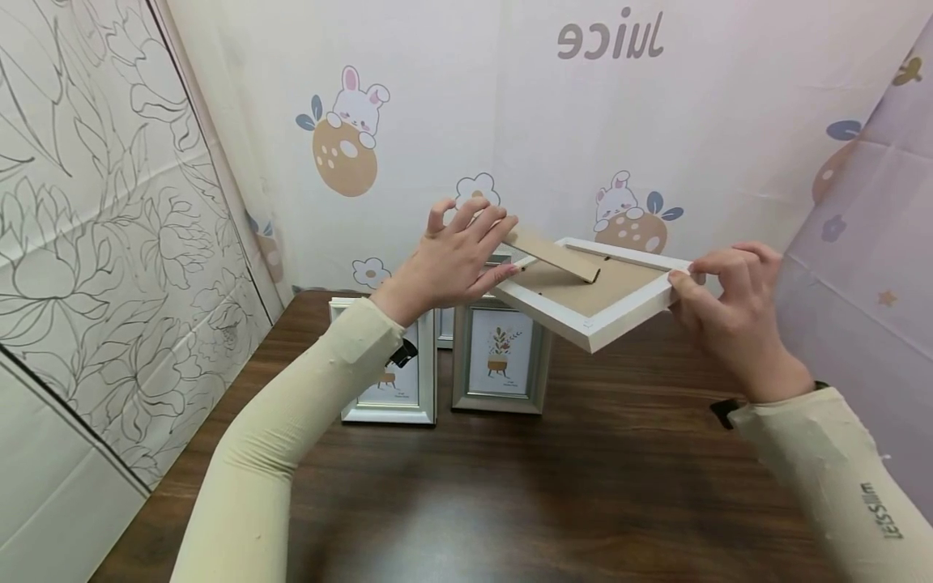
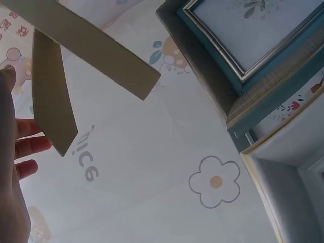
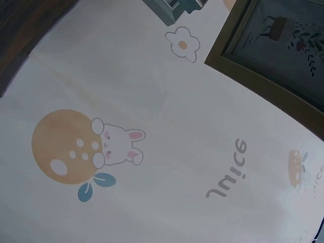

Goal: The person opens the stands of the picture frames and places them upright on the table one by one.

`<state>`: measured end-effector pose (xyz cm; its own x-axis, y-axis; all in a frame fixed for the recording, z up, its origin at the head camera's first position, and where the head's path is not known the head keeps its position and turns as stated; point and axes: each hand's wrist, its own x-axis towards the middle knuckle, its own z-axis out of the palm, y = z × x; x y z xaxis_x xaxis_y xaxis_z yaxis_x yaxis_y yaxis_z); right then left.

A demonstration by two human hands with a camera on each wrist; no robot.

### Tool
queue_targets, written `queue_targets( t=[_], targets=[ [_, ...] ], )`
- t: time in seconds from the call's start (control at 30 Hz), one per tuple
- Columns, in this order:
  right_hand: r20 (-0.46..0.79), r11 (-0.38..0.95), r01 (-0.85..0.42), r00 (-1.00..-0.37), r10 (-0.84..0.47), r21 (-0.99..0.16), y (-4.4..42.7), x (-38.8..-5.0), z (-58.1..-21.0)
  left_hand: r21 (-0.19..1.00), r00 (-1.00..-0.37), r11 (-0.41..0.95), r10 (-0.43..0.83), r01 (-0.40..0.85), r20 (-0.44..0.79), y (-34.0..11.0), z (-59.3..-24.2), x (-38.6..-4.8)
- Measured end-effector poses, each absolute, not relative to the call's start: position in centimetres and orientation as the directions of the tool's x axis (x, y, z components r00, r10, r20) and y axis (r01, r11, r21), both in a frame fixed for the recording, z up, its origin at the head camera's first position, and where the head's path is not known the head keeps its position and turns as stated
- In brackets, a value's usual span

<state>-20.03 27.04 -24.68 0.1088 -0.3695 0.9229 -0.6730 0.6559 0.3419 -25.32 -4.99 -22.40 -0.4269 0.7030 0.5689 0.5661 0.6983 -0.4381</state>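
Note:
A white picture frame (image 1: 630,321) is held in the air, its brown backing board (image 1: 583,295) facing up and its picture side away from the head camera. My right hand (image 1: 736,308) pinches the frame's right corner, thumb on the near side. At the left, my left hand (image 1: 459,251) touches the free end of the swung-out easel stand (image 1: 557,257) with extended fingers, its thumb by the frame's edge. In the left wrist view the fingertips (image 2: 33,147) lie against the stand's tip. The held frame's printed front (image 3: 273,93) shows in the right wrist view.
On the dark wooden table (image 1: 619,486) stand a white frame (image 1: 426,380), partly behind my left forearm, and a grey-green frame (image 1: 503,356) with a plant print. Another frame (image 1: 445,328) shows behind them. A printed curtain (image 1: 437,48) hangs at the back.

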Motion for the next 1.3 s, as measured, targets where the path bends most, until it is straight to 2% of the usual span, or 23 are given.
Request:
queue_targets(
  t=[0.2, 0.43, 1.0, 1.3],
  targets=[
    [0.938, 0.703, -0.639, 0.088, -0.335, 0.312, 27.2, -20.3, -24.3, -0.430, -0.449, 0.705, 0.699, 0.564, 0.556, -4.7, -22.9, -25.3],
    [0.948, 0.769, -0.584, 0.002, -0.318, 0.260, 28.6, -21.3, -24.3, -0.419, -0.462, 0.712, 0.692, 0.564, 0.555, -4.7, -24.0, -25.0],
    [0.954, 0.837, -0.502, -0.068, -0.291, 0.219, 30.8, -22.3, -24.3, -0.431, -0.394, 0.687, 0.706, 0.585, 0.589, -4.7, -27.6, -24.7],
    [0.949, 0.851, -0.482, -0.112, -0.296, 0.209, 31.6, -22.5, -24.3, -0.432, -0.382, 0.681, 0.708, 0.591, 0.594, -4.5, -28.5, -24.8]
  ],
)
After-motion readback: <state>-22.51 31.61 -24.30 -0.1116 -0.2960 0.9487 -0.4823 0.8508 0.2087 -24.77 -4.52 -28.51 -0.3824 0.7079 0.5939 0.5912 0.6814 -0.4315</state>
